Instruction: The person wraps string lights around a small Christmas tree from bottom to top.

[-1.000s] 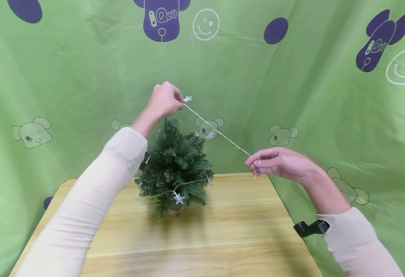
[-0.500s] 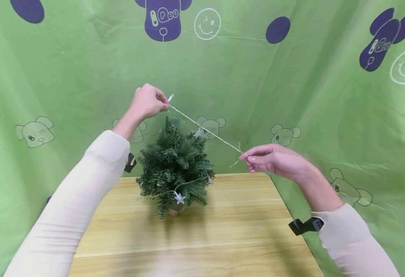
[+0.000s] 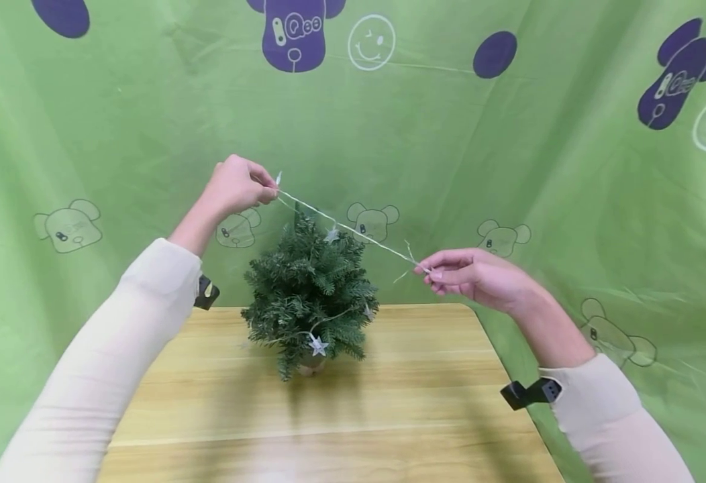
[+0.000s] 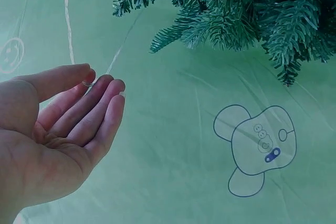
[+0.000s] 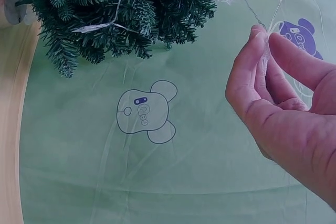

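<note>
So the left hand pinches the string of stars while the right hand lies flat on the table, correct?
Not quite: the right hand isn't on the table; it is raised, also pinching the string of stars, as the head view shows. The left hand does pinch it.

Between the left grip and right grip, the light string is whitish; below them a silvery-white star marks the deep-green fir. Behind, the green fabric backdrop carries purple shapes, white smileys and dark-outlined animal heads. Beneath both grips, the tabletop shows yellowish wood grain.
</note>
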`<action>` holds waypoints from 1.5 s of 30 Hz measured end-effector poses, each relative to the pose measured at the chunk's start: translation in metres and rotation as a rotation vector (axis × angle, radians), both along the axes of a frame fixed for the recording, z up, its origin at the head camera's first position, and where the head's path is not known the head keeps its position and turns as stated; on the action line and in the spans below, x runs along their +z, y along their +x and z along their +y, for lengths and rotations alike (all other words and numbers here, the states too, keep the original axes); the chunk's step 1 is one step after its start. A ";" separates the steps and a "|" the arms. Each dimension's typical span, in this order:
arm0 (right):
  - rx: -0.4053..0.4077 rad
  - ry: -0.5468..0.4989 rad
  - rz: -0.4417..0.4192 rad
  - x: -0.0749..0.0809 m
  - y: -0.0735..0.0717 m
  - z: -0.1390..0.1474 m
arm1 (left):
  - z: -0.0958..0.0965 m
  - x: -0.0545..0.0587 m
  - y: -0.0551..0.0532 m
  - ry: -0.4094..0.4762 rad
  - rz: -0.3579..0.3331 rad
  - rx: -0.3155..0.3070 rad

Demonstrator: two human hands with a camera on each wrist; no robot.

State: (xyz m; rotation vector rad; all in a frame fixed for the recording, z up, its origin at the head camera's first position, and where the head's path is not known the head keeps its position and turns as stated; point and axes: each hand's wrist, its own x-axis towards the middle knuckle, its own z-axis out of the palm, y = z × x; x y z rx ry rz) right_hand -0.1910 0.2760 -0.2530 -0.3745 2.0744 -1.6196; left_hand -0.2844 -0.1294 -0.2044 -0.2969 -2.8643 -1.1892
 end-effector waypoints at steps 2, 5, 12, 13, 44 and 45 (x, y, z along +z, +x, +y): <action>-0.003 0.001 0.001 0.000 0.000 -0.001 | -0.003 -0.001 0.001 0.007 0.002 -0.004; -0.005 0.005 -0.001 0.001 -0.001 -0.002 | -0.007 -0.004 0.003 0.008 -0.009 -0.009; 0.008 0.015 0.009 0.003 -0.001 -0.001 | -0.016 -0.012 0.011 -0.028 -0.022 -0.024; 0.007 0.012 0.008 0.004 0.000 -0.001 | -0.017 -0.013 0.012 -0.029 -0.024 -0.027; 0.321 -0.120 0.131 0.035 0.003 -0.029 | -0.035 -0.016 0.018 -0.026 -0.083 -0.062; 0.336 -0.128 0.140 0.035 0.003 -0.032 | -0.036 -0.017 0.019 -0.023 -0.084 -0.064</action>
